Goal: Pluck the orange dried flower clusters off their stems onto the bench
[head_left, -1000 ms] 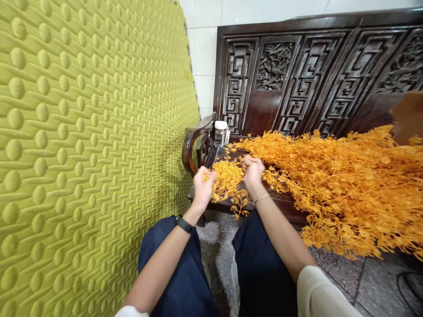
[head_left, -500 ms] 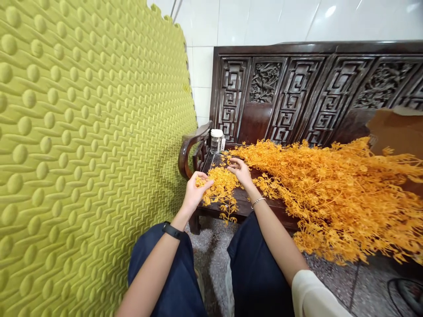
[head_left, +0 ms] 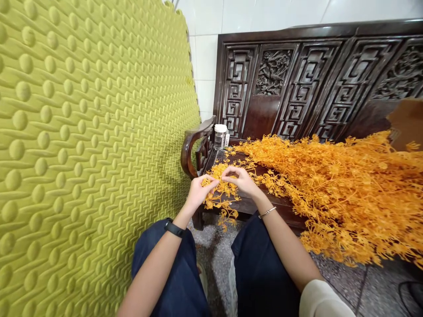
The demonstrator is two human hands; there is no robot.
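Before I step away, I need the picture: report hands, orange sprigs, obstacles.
Left hand and right hand: fingertips close together, grip contents unclear. Orange sprigs: heaped beneath, on bench. Jar: beyond heap, apart from hands.

white-lidded jar (head_left: 220, 137) beside wooden armrest (head_left: 186, 153), yellow-green mat (head_left: 99, 149)

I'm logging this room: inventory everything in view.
Textured foam mat: one, lime, left
Carved wooden bench: one, dark brown, centre-right
Lidded jar: one, clear, white lid, on bench
Large feathery plant bundle: one, orange, right
Small sprig pile: one, orange, bench's left
Cardboard piece: one, brown, far right
Tiled wall: one, white, behind bench
Speckled floor: one, grey, bottom
Unclear object: one, black, bottom right
Wristband: one, black, left wrist
Bracelet: one, silver, right wrist
Trousers: one pair, navy, bottom
Sleeve: one, cream, bottom
Left hand, right hand: one each, bare, at pile
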